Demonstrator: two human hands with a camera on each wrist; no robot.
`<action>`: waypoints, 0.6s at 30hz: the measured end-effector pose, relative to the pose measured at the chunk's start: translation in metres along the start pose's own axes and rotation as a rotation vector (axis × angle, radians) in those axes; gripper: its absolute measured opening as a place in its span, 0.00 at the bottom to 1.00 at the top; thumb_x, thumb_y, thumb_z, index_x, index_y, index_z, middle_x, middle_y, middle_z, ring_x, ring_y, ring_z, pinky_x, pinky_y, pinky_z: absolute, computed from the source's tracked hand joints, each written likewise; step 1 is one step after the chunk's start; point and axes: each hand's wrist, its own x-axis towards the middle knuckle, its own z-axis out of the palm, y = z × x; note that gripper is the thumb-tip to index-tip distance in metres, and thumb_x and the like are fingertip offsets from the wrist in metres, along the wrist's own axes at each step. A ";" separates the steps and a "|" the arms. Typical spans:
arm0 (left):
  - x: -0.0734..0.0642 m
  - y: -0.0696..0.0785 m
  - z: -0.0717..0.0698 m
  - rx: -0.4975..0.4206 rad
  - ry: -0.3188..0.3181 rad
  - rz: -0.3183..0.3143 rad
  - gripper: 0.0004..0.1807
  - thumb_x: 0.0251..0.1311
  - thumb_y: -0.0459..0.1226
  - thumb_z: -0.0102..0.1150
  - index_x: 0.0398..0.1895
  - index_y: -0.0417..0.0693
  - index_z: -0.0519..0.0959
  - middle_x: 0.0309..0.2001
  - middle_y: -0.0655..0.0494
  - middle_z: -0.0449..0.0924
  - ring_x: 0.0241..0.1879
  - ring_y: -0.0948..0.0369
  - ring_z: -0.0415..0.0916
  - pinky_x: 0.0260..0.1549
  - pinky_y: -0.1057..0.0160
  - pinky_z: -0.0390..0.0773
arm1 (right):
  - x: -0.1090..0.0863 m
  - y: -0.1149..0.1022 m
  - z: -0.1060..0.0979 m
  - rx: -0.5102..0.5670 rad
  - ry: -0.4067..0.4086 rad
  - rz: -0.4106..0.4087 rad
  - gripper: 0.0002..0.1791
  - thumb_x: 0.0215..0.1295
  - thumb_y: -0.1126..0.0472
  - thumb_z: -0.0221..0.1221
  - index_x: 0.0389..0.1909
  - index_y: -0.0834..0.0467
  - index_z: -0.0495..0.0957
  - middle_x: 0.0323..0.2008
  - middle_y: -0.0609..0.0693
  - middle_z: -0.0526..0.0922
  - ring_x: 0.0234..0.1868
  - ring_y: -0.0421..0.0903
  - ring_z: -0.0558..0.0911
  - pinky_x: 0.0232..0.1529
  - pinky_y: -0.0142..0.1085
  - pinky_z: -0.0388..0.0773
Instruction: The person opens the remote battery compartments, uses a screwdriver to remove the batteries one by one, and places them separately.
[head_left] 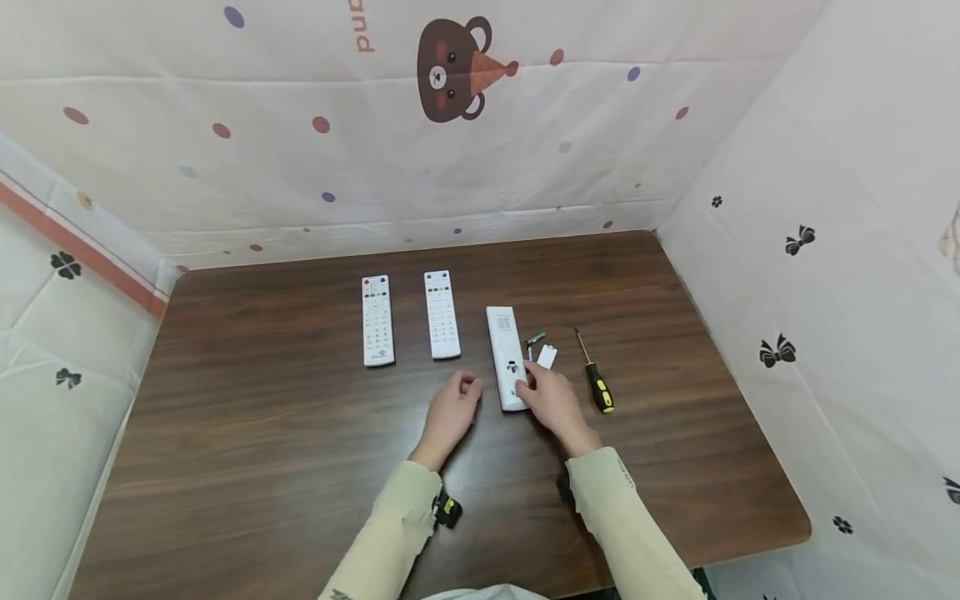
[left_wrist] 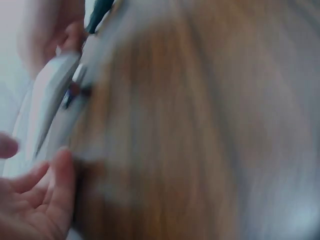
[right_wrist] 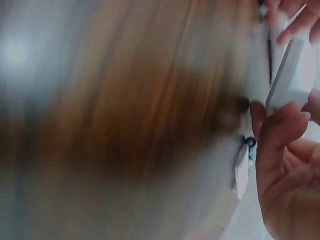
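A white remote control point(head_left: 503, 346) lies back side up on the table, a small dark patch showing near its lower end. My right hand point(head_left: 557, 402) grips the lower right edge of this remote; in the right wrist view its fingertips point(right_wrist: 287, 125) curl at the white casing point(right_wrist: 287, 75). Just left of the remote is my left hand point(head_left: 452, 410), fingers loosely bent and holding nothing. In the left wrist view, fingers point(left_wrist: 62, 167) stand close to the remote's end point(left_wrist: 52, 85). Beside the remote lie a green battery point(head_left: 536, 338) and a small white cover point(head_left: 547, 357).
Two more white remotes, one on the left point(head_left: 378, 321) and one in the middle point(head_left: 442, 315), lie buttons up. A black and yellow screwdriver point(head_left: 598, 385) lies right of my right hand. The brown table point(head_left: 262, 417) meets patterned cloth walls point(head_left: 780, 250) at the back and sides.
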 end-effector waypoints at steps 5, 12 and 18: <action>0.000 -0.008 -0.013 -0.041 -0.074 -0.018 0.10 0.60 0.43 0.48 0.39 0.50 0.75 0.29 0.57 0.75 0.21 0.62 0.72 0.16 0.67 0.76 | 0.002 0.000 -0.004 -0.195 0.062 -0.002 0.23 0.58 0.55 0.53 0.54 0.60 0.72 0.46 0.56 0.77 0.45 0.54 0.76 0.43 0.47 0.73; -0.001 -0.010 -0.015 0.042 -0.070 0.052 0.09 0.60 0.42 0.49 0.38 0.49 0.75 0.27 0.60 0.75 0.17 0.65 0.72 0.18 0.68 0.75 | 0.004 -0.004 -0.003 -0.283 0.067 0.008 0.23 0.57 0.55 0.54 0.53 0.60 0.73 0.42 0.57 0.73 0.33 0.57 0.77 0.33 0.47 0.75; -0.002 -0.012 -0.015 0.078 -0.070 0.077 0.09 0.60 0.43 0.49 0.37 0.50 0.75 0.26 0.61 0.74 0.15 0.66 0.72 0.20 0.69 0.74 | 0.006 0.000 -0.003 -0.291 0.069 0.053 0.24 0.57 0.54 0.54 0.54 0.60 0.71 0.44 0.58 0.72 0.31 0.57 0.77 0.29 0.47 0.75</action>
